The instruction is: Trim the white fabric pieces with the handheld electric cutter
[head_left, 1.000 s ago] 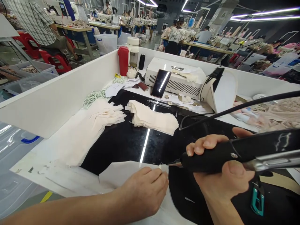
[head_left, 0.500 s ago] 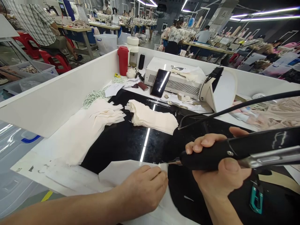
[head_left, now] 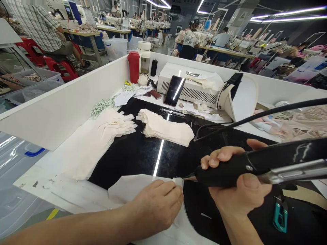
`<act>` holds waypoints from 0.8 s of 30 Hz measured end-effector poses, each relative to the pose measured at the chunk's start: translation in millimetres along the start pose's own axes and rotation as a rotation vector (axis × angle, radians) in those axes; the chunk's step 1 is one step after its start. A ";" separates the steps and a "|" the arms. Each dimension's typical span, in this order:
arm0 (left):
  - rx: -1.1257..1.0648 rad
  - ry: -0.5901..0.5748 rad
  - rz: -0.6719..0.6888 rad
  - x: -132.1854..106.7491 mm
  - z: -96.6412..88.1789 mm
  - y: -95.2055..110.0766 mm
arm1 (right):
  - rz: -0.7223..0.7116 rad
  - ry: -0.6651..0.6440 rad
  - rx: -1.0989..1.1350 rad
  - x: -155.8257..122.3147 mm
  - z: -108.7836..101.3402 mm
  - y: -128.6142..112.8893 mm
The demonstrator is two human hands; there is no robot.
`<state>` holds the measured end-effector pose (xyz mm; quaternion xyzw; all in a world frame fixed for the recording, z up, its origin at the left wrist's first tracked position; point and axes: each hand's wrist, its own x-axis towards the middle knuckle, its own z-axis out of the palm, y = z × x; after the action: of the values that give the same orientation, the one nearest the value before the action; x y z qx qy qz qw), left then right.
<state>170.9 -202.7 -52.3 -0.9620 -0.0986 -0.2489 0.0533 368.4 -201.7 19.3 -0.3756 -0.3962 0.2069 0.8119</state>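
My right hand (head_left: 237, 190) is wrapped round a black corded hand tool (head_left: 268, 163) whose thin metal tip (head_left: 188, 177) touches the corner of a white fabric piece (head_left: 133, 187) on the black glossy worktop (head_left: 138, 153). Fingers together, my left hand (head_left: 158, 204) presses that fabric piece down right beside the tip. A black cable (head_left: 255, 117) runs from the tool up to the right.
Two stacks of cream fabric pieces (head_left: 166, 127) (head_left: 102, 136) lie further back. A white box unit (head_left: 189, 85) with a phone (head_left: 175, 90) leaning on it, a red bottle (head_left: 134, 66), a pen (head_left: 172, 111) and teal snips (head_left: 279, 216) stand around. White walls (head_left: 63, 105) enclose the bench. Other people work at distant tables.
My right hand and the tool have shifted slightly left and down; the tip stays at the fabric corner. My left hand has hardly moved.
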 end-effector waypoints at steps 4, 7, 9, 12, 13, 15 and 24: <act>-0.022 0.001 -0.025 -0.4 -2.6 0.2 | -0.018 -0.003 -0.002 -1.4 -0.3 1.7; -0.037 0.009 -0.051 -1.6 -3.6 0.7 | -0.035 -0.020 -0.011 -2.1 -0.3 3.4; -0.038 0.023 -0.062 -2.6 -3.1 1.4 | -0.040 -0.028 -0.020 -2.5 -0.3 4.5; -0.031 0.025 -0.069 -3.8 -1.2 2.7 | -0.039 -0.028 -0.023 -2.6 -0.3 5.0; -0.027 0.022 -0.072 -4.0 -0.6 3.2 | -0.037 -0.025 -0.022 -2.5 -0.1 4.9; -0.021 0.018 -0.080 -4.1 0.2 4.0 | -0.036 -0.023 -0.015 -2.1 0.3 4.4; -0.008 -0.032 -0.069 -3.3 4.1 3.3 | -0.051 -0.031 -0.003 -2.7 0.2 6.5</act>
<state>170.7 -205.8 -57.7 -0.9621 -0.1316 -0.2356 0.0390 366.4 -199.2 13.0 -0.3634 -0.4186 0.1916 0.8099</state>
